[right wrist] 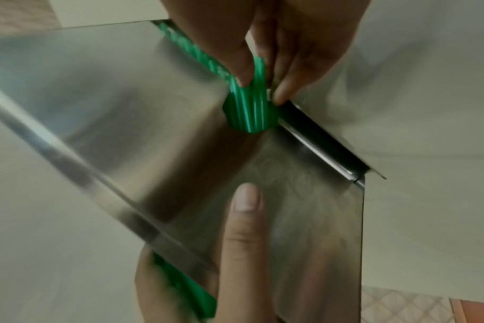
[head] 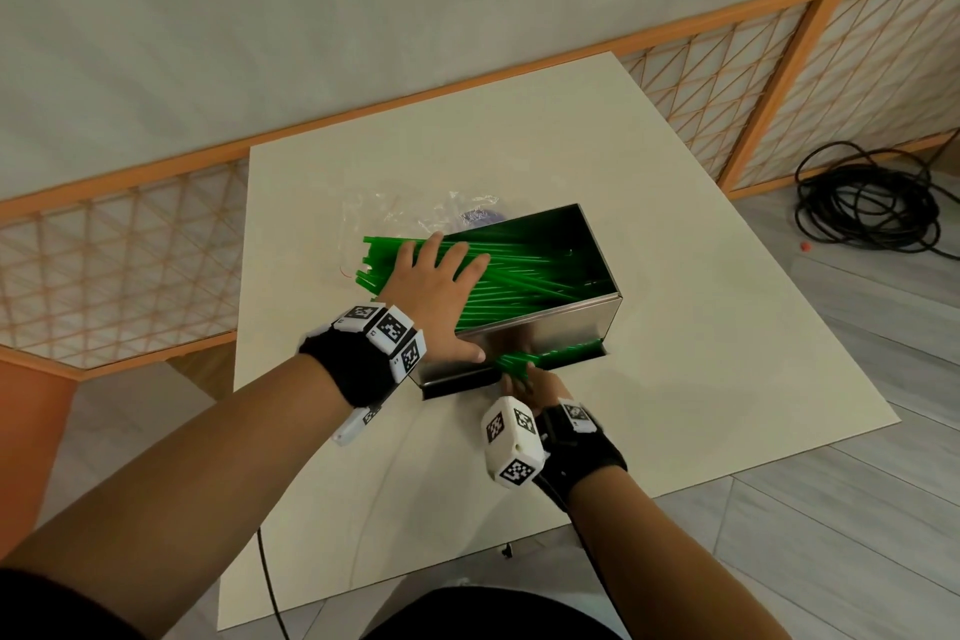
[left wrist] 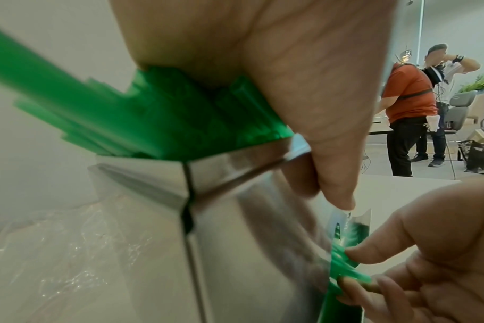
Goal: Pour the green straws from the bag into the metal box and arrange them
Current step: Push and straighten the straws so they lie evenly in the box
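Note:
A shiny metal box (head: 550,327) stands in the middle of the white table (head: 701,353), full of green straws (head: 524,276) that jut over its left end. My left hand (head: 447,286) lies flat on the straws with straight fingers, and its thumb (right wrist: 243,229) presses the box's front wall (right wrist: 125,105). My right hand (head: 519,377) pinches a small bunch of straws (right wrist: 252,109) sticking out at the slot along the box's bottom front edge, also visible in the left wrist view (left wrist: 343,264). The clear plastic bag (head: 415,213) lies crumpled behind the box.
A coil of black cable (head: 867,208) lies on the floor to the right, with a small red object (head: 805,247) beside it. A wooden lattice screen (head: 119,250) runs behind the table. A person in an orange shirt (left wrist: 406,102) stands far off.

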A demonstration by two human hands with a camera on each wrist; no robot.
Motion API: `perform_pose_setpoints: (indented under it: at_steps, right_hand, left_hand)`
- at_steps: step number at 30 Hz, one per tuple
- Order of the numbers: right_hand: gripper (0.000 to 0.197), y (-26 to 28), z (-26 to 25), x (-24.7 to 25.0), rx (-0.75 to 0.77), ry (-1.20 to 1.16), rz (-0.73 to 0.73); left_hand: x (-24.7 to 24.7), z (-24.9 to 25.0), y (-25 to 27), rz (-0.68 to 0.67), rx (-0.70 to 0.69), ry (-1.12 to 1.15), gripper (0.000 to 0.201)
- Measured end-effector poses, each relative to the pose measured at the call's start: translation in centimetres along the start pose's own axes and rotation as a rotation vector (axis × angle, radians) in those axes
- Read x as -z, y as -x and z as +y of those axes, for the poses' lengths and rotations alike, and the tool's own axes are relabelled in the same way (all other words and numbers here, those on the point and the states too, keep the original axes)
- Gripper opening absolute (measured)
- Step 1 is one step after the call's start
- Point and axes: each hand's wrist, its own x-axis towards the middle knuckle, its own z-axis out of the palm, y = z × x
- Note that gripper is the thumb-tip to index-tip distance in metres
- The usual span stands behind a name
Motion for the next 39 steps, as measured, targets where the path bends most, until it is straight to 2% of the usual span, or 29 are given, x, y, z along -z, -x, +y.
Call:
perform_pose_setpoints:
  at_steps: [3,6,9,11,13,15,18,23,25,31,33,39]
  right_hand:
    - [0.036,-1.0,0.2,0.2,-0.084,-0.143,0.038]
    - [0.043,-1.5,0.3,0.0,-0.101,-0.125,0.015]
    - [0.040,-1.6,0.7,-0.3,-0.114,-0.132,0.024]
    - [0.029,-1.6,0.5,-0.1,-0.126,-0.095,0.043]
    - [0.048,-1.0,0.2,0.0,-0.161,0.029,0.009]
    - [0.058,-0.8,0.1,0.0,-0.176,0.099,-0.009]
    - [0.049,-1.6,0.3,-0.1,-0.147,0.117,0.037]
    - [0.023,-2.3,-0.1,-0.6,-0.113,-0.116,0.015]
    - [0.020,-2.6,0.0,-0.8,-0.093,-0.138,0.000]
    - [0.038,-2.6,-0.8,-0.7,-0.133,-0.247,-0.020]
    - [0.051,-2.7,-1.1,-0.9,-0.146,-0.317,-0.015]
    - [0.043,-1.8,-1.4,-1.0,-0.155,-0.437,-0.082]
  left_hand:
    - [0.1,0.0,0.0,-0.004,-0.002,0.008,0.114]
    - [0.1,-0.1,-0.1,-0.012,0.002,0.014,0.114]
    - [0.1,-0.1,0.0,-0.006,0.001,0.011,0.114]
    - [0.0,-0.1,0.0,-0.004,0.001,0.012,0.114]
    - [-0.1,-0.2,-0.1,0.001,-0.001,0.012,0.114]
    - [-0.1,-0.2,-0.1,0.002,-0.005,0.012,0.114]
    - [-0.1,-0.2,-0.1,0.002,-0.004,0.009,0.114]
    - [-0.1,-0.2,-0.1,0.009,0.000,0.010,0.113]
    - [0.0,-0.1,0.0,0.012,-0.001,0.011,0.113]
    - [0.3,-0.3,0.0,0.029,-0.008,0.011,0.114]
    - [0.4,-0.3,-0.1,0.031,-0.011,0.014,0.115]
    - [0.2,-0.4,0.1,0.056,-0.019,0.026,0.114]
